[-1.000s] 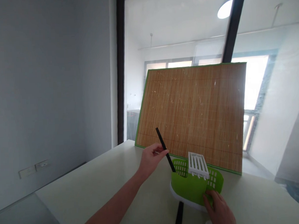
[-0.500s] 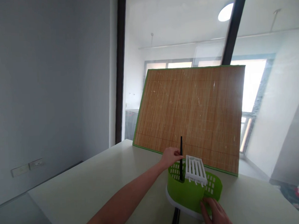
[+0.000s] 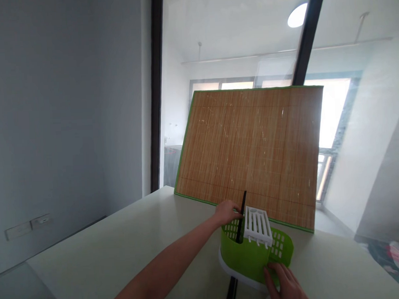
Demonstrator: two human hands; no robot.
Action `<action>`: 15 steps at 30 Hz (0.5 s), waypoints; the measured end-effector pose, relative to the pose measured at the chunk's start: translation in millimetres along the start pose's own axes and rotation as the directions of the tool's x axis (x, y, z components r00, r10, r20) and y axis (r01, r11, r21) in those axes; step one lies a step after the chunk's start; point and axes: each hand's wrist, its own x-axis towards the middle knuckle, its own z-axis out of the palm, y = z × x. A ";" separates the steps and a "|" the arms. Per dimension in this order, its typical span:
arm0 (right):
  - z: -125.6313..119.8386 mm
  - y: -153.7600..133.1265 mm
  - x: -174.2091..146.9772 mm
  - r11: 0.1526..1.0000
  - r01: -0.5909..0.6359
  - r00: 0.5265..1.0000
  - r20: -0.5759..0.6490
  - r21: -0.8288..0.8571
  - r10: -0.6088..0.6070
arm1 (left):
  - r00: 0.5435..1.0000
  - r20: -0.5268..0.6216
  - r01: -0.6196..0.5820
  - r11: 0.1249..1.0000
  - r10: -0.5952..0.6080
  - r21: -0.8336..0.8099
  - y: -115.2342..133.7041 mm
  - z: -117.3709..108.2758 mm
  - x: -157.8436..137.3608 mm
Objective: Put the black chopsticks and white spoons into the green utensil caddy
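Clock positions are taken from the green utensil holder (image 3: 244,258), twelve pointing away from the wearer. The holder stands upright on the white table (image 3: 124,254). At eleven, the left hand (image 3: 228,212) is closed, gripping a black chopstick-like stick (image 3: 243,208) between thumb and fingers. The stick leans slightly, its lower end inside the holder's compartment at ten. At four, the right hand (image 3: 287,286) touches the holder with bent fingers; whether it grips cannot be told. A white slotted rack (image 3: 257,224) sits at twelve on the holder. Black sticks (image 3: 231,293) lie at seven.
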 end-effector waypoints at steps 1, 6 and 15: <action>-0.1 0.0 0.1 1.000 0.001 1.000 0.000 -0.001 -0.001 | 1.000 0.000 0.008 1.000 -0.008 0.007 -1.1 0.2 1.2; 0.3 0.5 0.3 1.000 0.009 1.000 -0.023 -0.003 -0.009 | 0.999 0.032 0.032 0.999 -0.032 0.005 -6.4 3.3 5.7; -0.8 -0.1 1.7 0.999 0.031 0.997 -0.069 0.017 -0.030 | 0.996 0.053 0.070 0.997 -0.071 0.011 -4.8 3.2 5.1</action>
